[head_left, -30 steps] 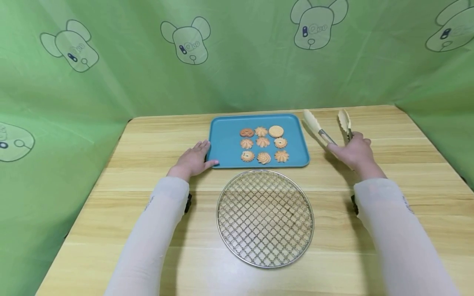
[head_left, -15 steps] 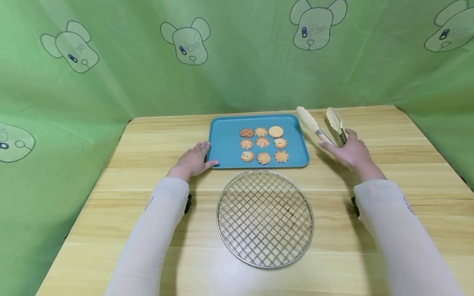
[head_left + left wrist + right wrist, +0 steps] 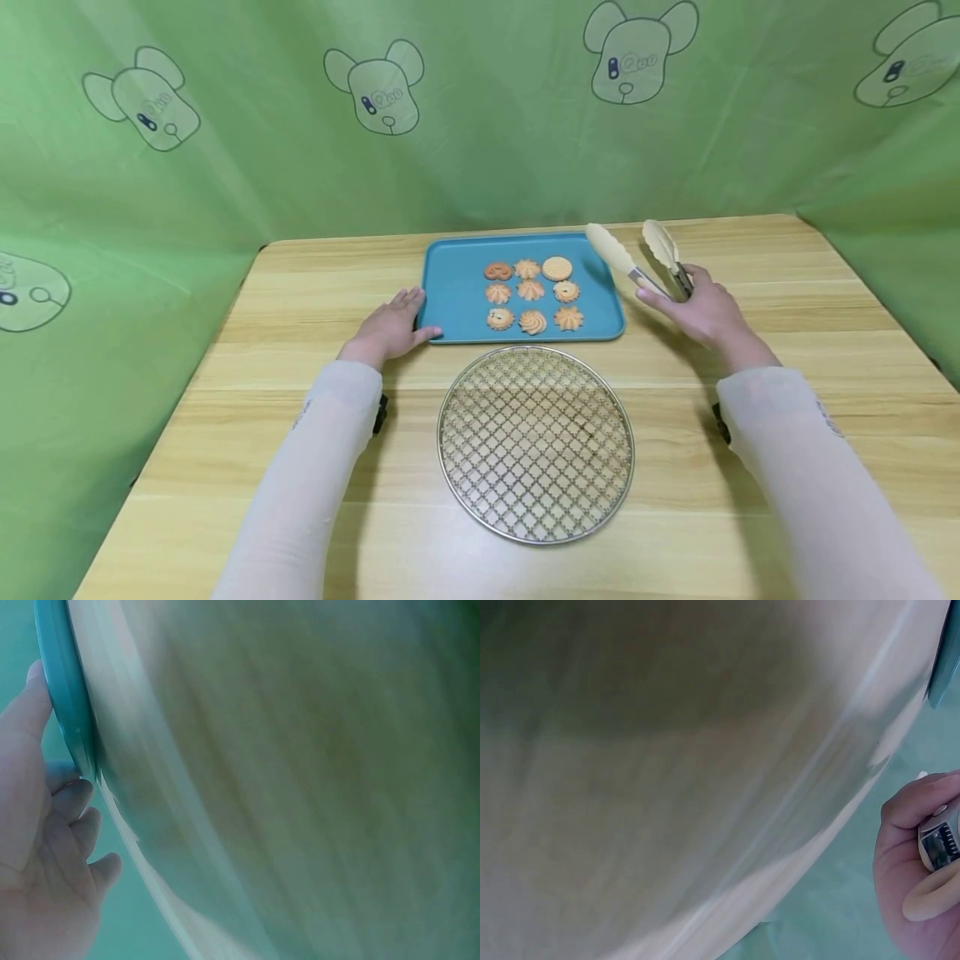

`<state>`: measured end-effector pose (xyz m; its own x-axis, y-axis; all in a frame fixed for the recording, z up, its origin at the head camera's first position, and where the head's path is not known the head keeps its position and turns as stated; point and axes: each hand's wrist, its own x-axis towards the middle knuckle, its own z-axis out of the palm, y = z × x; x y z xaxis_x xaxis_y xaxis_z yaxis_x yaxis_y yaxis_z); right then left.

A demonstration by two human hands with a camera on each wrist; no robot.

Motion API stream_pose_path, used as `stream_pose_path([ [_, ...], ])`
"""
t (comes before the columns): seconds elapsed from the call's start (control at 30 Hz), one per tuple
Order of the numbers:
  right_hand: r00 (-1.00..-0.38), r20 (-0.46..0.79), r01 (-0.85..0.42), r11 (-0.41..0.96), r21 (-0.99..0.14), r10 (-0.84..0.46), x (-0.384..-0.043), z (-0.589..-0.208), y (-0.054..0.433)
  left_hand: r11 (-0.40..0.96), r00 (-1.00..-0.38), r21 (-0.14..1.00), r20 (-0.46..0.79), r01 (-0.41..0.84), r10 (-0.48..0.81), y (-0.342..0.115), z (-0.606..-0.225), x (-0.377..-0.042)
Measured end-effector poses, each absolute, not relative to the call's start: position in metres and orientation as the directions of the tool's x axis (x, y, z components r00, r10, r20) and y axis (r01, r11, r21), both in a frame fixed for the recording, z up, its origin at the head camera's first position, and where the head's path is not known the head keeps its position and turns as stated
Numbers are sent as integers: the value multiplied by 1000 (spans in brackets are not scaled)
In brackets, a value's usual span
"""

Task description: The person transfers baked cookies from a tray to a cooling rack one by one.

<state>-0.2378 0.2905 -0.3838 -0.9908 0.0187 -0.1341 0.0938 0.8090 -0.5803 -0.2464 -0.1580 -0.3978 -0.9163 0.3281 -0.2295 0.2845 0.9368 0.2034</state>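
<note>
At the left edge of a blue tray [image 3: 457, 287] my left hand [image 3: 388, 327] holds the near corner, thumb over the rim and fingers along the outer side. In the left wrist view, the thumb lies along the blue tray [image 3: 64, 682] and the fingertips bend at its end. Several cookies [image 3: 531, 289] lie in rows on the tray. My right hand [image 3: 708, 312] grips a pair of tongs [image 3: 611, 248] with cream scalloped heads and metal arms, spread apart. One tongs head overlaps the tray's back right corner in the head view. In the right wrist view, fingers curl round the tongs' handle end [image 3: 937, 844].
A round wire cooling rack [image 3: 536, 446] lies just in front of the tray on the wooden table [image 3: 300, 317]. A green curtain [image 3: 480, 167] with mouse-like drawings hangs behind the table and along its sides.
My right hand has moved left with the tongs, whose heads have swung from beside the tray to its back right corner. My left hand stays at the tray.
</note>
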Motion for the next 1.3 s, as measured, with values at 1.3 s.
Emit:
stream_pose_path([
  [1.3,-976,-131,-103,895,-435,-176,-225,-380,292,934,-914,191,-219,302,341,-158,-398,-247],
])
